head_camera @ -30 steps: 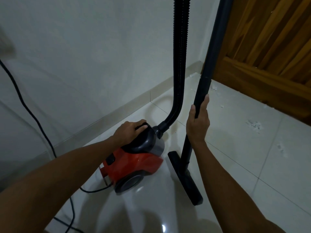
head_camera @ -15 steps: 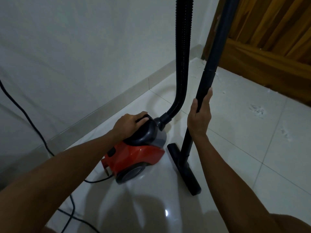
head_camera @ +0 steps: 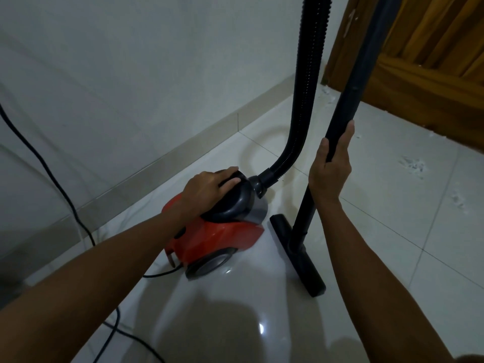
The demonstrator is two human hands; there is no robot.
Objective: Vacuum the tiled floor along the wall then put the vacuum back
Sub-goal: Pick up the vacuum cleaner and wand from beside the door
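Observation:
A small red vacuum cleaner with a dark grey top stands on the white tiled floor near the wall. My left hand grips the dark handle on top of it. A ribbed black hose rises from its front out of the frame. My right hand is wrapped around the black wand, which stands nearly upright. The flat floor nozzle rests on the tiles just right of the vacuum body.
A white wall with a grey skirting strip runs along the left. A wooden door fills the upper right. White dust specks lie on the tiles near the door. The black power cord trails down the wall and across the floor.
The view has tilted down and shifted slightly, so vacuum and door sit a little higher in the frame. Both hands keep the same grips; the vacuum body has barely moved.

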